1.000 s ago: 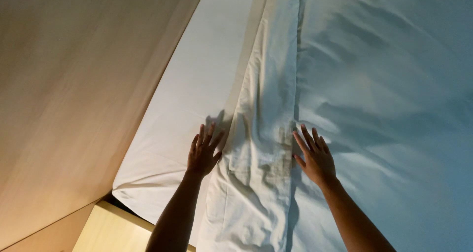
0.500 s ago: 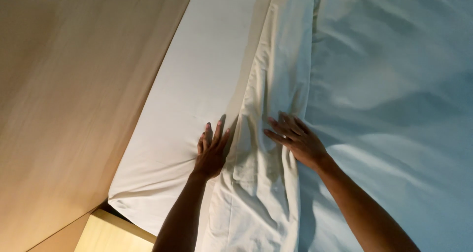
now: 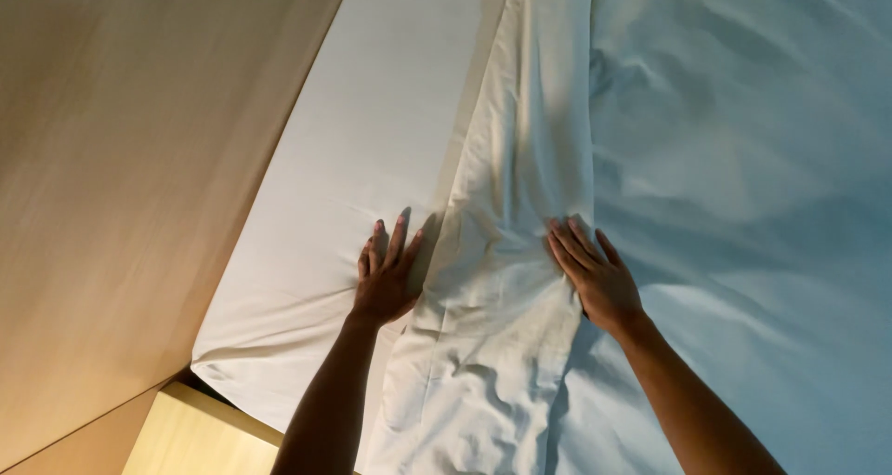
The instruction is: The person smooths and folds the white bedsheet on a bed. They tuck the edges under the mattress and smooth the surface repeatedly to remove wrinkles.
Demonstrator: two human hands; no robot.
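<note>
Fingers of left hand (image 3: 386, 280) held close and flat, pressing on mattress sheet (image 3: 344, 187) beside folded white sheet strip (image 3: 506, 252). Right hand (image 3: 595, 275) flat, fingers together, on strip's right edge against pale blue cover (image 3: 743, 159); grip, if any, not discernible. Wooden headboard (image 3: 121, 159) at left.

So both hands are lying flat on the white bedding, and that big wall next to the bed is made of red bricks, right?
Not quite. The left hand and the right hand do lie flat on the white bedding, but the wall beside the bed is smooth, light wood panelling, not red brick. The head view shows it.
</note>
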